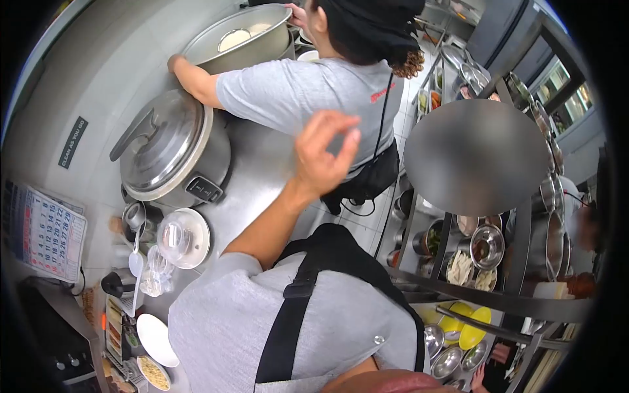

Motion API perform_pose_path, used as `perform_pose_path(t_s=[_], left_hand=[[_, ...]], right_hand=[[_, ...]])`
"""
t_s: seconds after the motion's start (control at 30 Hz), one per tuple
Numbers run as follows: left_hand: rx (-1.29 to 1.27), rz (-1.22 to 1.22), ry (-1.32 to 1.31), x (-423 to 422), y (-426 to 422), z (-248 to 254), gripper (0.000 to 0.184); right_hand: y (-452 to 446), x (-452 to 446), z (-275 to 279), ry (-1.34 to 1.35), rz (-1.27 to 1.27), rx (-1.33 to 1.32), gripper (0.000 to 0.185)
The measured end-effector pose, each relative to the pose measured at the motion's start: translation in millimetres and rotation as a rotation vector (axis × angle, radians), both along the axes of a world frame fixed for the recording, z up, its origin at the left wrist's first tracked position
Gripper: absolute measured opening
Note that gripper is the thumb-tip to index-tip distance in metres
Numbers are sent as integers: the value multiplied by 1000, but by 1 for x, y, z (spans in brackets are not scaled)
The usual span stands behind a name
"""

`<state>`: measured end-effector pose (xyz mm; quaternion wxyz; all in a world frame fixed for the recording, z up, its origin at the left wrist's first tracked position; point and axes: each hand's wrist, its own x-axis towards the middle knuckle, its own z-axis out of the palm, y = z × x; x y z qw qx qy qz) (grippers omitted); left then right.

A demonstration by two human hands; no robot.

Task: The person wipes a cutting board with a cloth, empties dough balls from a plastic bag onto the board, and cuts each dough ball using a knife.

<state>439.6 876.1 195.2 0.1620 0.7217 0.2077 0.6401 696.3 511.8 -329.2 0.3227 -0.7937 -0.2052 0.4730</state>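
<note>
My left hand [324, 154] is raised in front of my chest, over the edge of the steel counter [252, 157]. Its fingers are bent, with a gap between them and the thumb, and nothing shows in it. My right hand is out of view. Nearest to my left hand is a co-worker's back in a grey shirt [314, 88]. That person has both hands on a large metal basin [242, 49] with pale contents and a round object inside. Left of my forearm stands a big lidded cooker [173, 147].
Stacked plates with clear plastic lids [180, 239], cups and a spoon stand on the counter's left. A white oval plate [157, 340] and a food dish [154, 372] lie lower. Right, a steel rack [517, 262] holds bowls of ingredients; another person, blurred, stands behind it.
</note>
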Motion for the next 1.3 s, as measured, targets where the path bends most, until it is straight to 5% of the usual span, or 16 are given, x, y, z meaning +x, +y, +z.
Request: perform_pose_path(t_s=[0.23,0.67,1.03,1.13,1.3], left_hand=[[-202,-410,125,-6,-54,-41,26],[-333,-252,49,-53,-24,-63,27],[-496,-344,227,33,28,-94,29],[-534,-322,325,65,48,-86,28],[-580,-326,503,104,73,-75,24]], right_hand=[[58,2,56,103,51,-58,21],[88,15,83,58,61,-116,22],[129,95,47,79,220,-274,22],[164,131,25,17,446,-287,23],[262,187,-5,-647,1571,-50,23]])
